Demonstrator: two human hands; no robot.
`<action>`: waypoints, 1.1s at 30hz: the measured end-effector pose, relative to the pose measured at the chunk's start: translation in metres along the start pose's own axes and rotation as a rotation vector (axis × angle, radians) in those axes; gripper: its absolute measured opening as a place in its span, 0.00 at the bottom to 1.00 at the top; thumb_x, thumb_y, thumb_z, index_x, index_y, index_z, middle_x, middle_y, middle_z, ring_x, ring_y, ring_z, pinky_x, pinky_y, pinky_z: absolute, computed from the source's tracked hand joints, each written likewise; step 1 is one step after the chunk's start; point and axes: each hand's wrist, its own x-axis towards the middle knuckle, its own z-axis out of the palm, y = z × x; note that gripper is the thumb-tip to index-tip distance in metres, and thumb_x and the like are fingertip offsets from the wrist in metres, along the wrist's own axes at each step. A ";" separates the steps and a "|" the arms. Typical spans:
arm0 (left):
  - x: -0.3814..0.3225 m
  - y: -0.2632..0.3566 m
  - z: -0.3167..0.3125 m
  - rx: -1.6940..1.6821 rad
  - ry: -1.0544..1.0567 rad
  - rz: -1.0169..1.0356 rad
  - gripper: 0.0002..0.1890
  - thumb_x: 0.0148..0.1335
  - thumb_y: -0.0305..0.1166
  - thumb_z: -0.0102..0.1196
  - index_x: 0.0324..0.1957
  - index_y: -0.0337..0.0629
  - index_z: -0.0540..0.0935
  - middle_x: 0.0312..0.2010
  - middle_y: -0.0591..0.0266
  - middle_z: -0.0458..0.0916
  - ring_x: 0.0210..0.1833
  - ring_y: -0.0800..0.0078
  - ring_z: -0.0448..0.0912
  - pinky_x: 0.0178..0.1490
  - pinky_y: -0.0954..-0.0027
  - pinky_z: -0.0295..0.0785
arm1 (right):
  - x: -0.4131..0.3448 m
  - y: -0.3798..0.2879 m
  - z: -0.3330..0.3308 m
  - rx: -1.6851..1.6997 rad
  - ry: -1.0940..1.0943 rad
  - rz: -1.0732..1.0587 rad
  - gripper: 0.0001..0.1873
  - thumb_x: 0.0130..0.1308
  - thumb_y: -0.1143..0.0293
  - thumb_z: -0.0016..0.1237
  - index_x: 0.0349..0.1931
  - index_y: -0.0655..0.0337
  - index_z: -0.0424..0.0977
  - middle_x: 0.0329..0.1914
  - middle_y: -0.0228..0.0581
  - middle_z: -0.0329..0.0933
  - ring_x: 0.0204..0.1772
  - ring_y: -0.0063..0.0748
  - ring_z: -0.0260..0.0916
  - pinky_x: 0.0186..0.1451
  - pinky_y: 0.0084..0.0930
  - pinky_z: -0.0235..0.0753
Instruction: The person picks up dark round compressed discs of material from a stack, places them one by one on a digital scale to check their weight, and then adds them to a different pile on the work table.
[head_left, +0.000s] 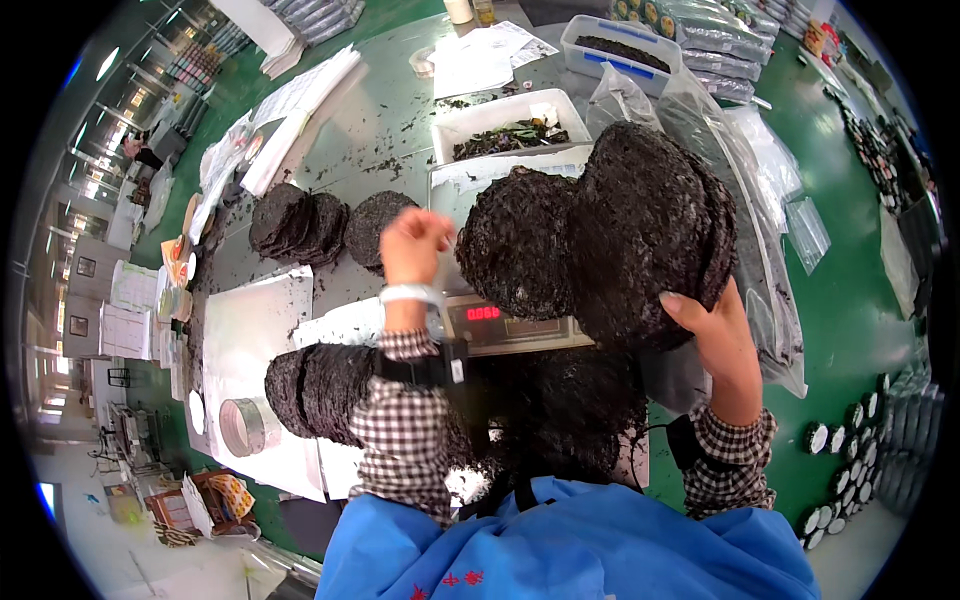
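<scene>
My right hand (701, 315) grips the lower right edge of a thick stack of dark, round dried seaweed sheets (645, 232). That stack is tilted up and overlaps another dark round stack (521, 244) above the digital scale (506, 330), whose red display is lit. My left hand (416, 236) is raised with its fingers curled, left of the scale's platform; whether a small piece is between the fingers cannot be told. Just behind it lies a round of seaweed (375, 225), with smaller stacks (296, 225) further left. A long row of rounds (319, 390) rests by my left forearm.
A white bin with scraps (514, 112) and a clear lidless box (622, 56) stand at the back. Plastic bags (750, 247) cover the table's right side. A tape roll (422, 62) lies near papers (472, 64). A metal ring (244, 427) sits front left.
</scene>
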 end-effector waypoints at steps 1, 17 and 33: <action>0.014 0.030 0.001 0.096 0.080 -0.016 0.07 0.56 0.21 0.61 0.37 0.32 0.80 0.29 0.60 0.85 0.26 0.76 0.79 0.34 0.75 0.76 | 0.001 0.001 -0.002 0.001 0.008 0.000 0.31 0.54 0.77 0.58 0.60 0.69 0.63 0.55 0.36 0.72 0.55 0.26 0.69 0.61 0.28 0.68; -0.189 0.108 0.116 -0.011 -0.529 0.649 0.47 0.42 0.35 0.73 0.65 0.32 0.65 0.69 0.47 0.59 0.71 0.57 0.59 0.68 0.66 0.61 | -0.071 0.031 -0.041 0.133 0.073 -0.091 0.42 0.48 0.70 0.64 0.63 0.70 0.58 0.60 0.43 0.69 0.61 0.35 0.67 0.65 0.31 0.66; -0.078 0.052 0.044 0.235 0.402 0.385 0.24 0.66 0.32 0.52 0.60 0.28 0.66 0.57 0.45 0.71 0.60 0.52 0.69 0.65 0.59 0.63 | -0.077 0.047 -0.092 0.348 0.164 -0.027 0.39 0.52 0.66 0.56 0.64 0.69 0.58 0.62 0.45 0.67 0.63 0.41 0.67 0.65 0.36 0.68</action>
